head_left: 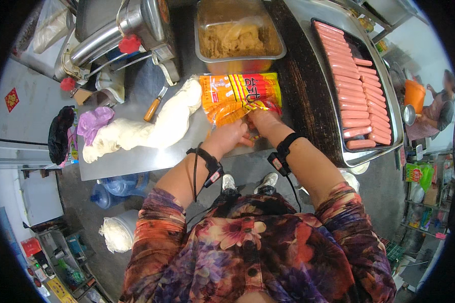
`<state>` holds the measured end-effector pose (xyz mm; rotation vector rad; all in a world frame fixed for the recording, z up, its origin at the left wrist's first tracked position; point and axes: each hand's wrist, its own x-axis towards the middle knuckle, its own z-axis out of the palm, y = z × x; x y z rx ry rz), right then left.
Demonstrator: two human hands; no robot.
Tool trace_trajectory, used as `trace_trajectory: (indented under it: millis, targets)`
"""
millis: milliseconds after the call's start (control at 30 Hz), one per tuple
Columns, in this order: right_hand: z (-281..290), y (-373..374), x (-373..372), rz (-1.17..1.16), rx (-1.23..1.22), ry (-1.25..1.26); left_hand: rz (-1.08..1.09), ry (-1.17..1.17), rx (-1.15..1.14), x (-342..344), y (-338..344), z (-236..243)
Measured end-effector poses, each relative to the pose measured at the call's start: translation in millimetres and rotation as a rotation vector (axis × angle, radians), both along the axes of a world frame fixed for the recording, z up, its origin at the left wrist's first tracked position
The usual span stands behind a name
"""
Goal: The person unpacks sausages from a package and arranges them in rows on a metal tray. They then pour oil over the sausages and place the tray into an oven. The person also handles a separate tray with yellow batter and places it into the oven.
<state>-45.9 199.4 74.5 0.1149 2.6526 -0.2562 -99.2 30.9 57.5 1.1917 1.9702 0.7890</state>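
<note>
An orange and yellow plastic sausage packet [237, 96] lies on the steel table [136, 156] in front of me. My left hand [226, 137] grips its near edge. My right hand [264, 121] is closed on the torn near end of the same packet, right beside the left hand. Both wrists wear black straps with small devices. A long lump of white dough [151, 126] stretches across the table to the left of the packet.
A black tray [384, 101] at the right holds several rows of pink sausages [354, 86]. A steel pan of brown filling [237, 35] stands behind the packet. A wooden-handled knife [154, 107] and a metal machine [126, 30] are at back left. Another person [437, 108] stands far right.
</note>
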Motion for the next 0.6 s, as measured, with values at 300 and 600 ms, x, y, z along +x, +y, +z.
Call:
trace_trajectory:
  millis: [300,600]
  targets:
    - [4,-6,21,-0.628,-0.802,0.141,-0.066,0.151,0.049,0,-12,11]
    - [23,-18,49,-0.303,-0.706,0.77,0.422,-0.28,0.63,13,-21,41]
